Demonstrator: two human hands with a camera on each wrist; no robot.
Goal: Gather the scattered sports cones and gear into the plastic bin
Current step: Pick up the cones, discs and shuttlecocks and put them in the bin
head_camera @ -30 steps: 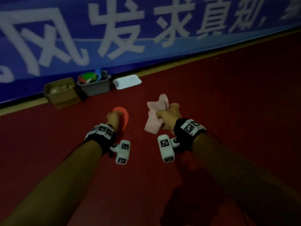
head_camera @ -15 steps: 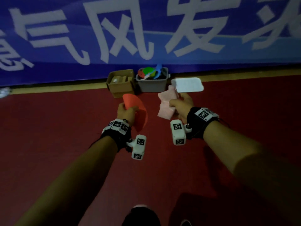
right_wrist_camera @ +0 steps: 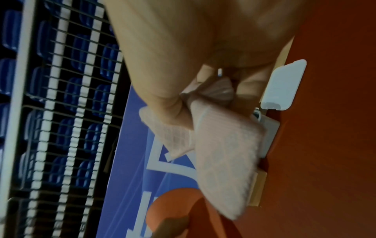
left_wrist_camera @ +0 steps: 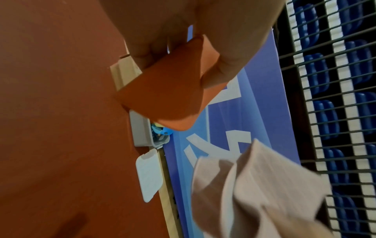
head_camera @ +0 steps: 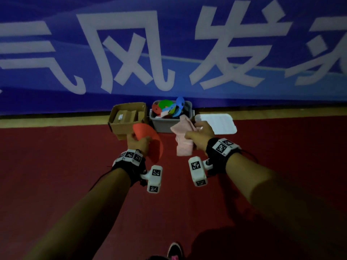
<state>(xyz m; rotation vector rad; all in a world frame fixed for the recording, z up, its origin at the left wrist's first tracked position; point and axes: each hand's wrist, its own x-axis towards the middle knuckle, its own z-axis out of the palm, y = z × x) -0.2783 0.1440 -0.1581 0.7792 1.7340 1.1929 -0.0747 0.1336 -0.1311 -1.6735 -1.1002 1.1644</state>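
Carrying last items to bin, closer than half a second ago.
Left hand (head_camera: 138,142) grips orange cone (head_camera: 148,140); right hand (head_camera: 200,136) grips pink cloth (head_camera: 184,139), now at the grey plastic bin (head_camera: 159,126). Drop-in looks next.

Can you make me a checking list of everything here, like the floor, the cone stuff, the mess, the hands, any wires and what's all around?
Surface: dark red floor.
Job's things: grey plastic bin holding coloured disc cones; orange cone; pink cloth.
Clutter: cardboard box left of bin; white lid right of it.
Hands: left hand grips orange cone; right hand grips pink cloth.
Cables: thin black cords at both wristbands.
Surroundings: blue banner, white characters.
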